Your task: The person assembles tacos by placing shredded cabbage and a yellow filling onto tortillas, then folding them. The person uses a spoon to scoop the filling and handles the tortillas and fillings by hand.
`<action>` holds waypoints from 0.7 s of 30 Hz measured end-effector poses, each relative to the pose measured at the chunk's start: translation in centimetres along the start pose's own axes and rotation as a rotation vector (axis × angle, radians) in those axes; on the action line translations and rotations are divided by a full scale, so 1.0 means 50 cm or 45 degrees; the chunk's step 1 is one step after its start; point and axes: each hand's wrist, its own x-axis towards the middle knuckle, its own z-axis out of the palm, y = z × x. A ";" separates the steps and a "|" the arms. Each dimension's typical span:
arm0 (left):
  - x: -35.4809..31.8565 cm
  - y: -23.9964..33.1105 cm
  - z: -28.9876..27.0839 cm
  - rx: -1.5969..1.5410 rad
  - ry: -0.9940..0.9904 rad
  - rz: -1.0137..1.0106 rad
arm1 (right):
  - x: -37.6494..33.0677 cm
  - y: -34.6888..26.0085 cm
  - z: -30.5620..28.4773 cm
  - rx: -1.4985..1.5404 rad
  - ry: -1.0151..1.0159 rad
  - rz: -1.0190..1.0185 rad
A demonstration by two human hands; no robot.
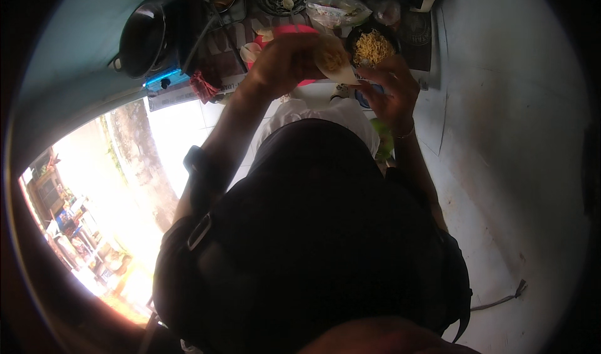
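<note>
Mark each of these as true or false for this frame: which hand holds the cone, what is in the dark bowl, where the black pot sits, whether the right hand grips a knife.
1. The left hand holds a pale cone-shaped wrapper with yellowish filling. True.
2. The dark bowl behind the hands is empty. False: it holds yellow shredded strands.
3. A black pot sits at the upper left of the work surface. True.
4. The right hand grips a knife. False: no knife shows; its fingers are loosely open beside the cone, and contact cannot be told.
5. The person's wrists are both bare. False: a thin bracelet circles the right wrist.
</note>
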 end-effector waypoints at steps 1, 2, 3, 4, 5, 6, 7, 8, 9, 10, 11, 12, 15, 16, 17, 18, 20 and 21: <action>-0.009 0.007 -0.008 0.017 -0.008 0.013 | 0.010 -0.012 0.007 -0.005 -0.025 -0.017; -0.018 0.011 -0.016 0.026 -0.036 0.029 | 0.015 -0.023 0.014 -0.001 -0.037 -0.046; -0.028 0.016 -0.024 0.153 -0.079 0.126 | 0.020 -0.033 0.022 0.020 -0.026 -0.093; -0.038 0.022 -0.032 0.111 -0.093 0.111 | 0.026 -0.041 0.032 0.033 -0.052 -0.064; -0.047 0.027 -0.037 0.191 -0.122 0.184 | 0.031 -0.049 0.041 0.062 -0.055 -0.060; -0.054 0.034 -0.044 0.402 -0.161 0.336 | 0.037 -0.057 0.050 0.097 -0.048 -0.067; -0.062 0.041 -0.049 0.426 -0.187 0.366 | 0.042 -0.065 0.058 0.083 -0.072 -0.023; -0.068 0.049 -0.055 0.584 -0.218 0.472 | 0.047 -0.074 0.065 0.080 -0.086 0.010; -0.080 0.054 -0.057 0.613 -0.195 0.446 | 0.050 -0.083 0.073 0.068 -0.114 0.058; -0.092 0.059 -0.060 0.642 -0.174 0.419 | 0.054 -0.089 0.084 0.138 -0.104 0.115; -0.111 0.060 -0.059 0.540 -0.106 0.264 | 0.058 -0.093 0.096 0.198 -0.108 0.185; -0.119 0.062 -0.063 0.454 -0.119 0.236 | 0.062 -0.096 0.105 0.255 -0.112 0.250; -0.126 0.069 -0.083 0.295 -0.118 0.030 | 0.070 -0.103 0.121 0.439 -0.196 0.406; -0.131 0.071 -0.091 0.369 -0.173 0.105 | 0.071 -0.105 0.127 0.477 -0.208 0.426; -0.133 0.075 -0.099 0.467 -0.205 0.153 | 0.073 -0.106 0.132 0.516 -0.218 0.440; -0.135 0.079 -0.105 0.612 -0.224 0.221 | 0.074 -0.107 0.136 0.554 -0.237 0.467; -0.131 0.091 -0.114 1.006 -0.282 0.504 | 0.075 -0.109 0.143 0.636 -0.241 0.537; -0.132 0.096 -0.116 1.079 -0.291 0.495 | 0.076 -0.109 0.146 0.689 -0.248 0.589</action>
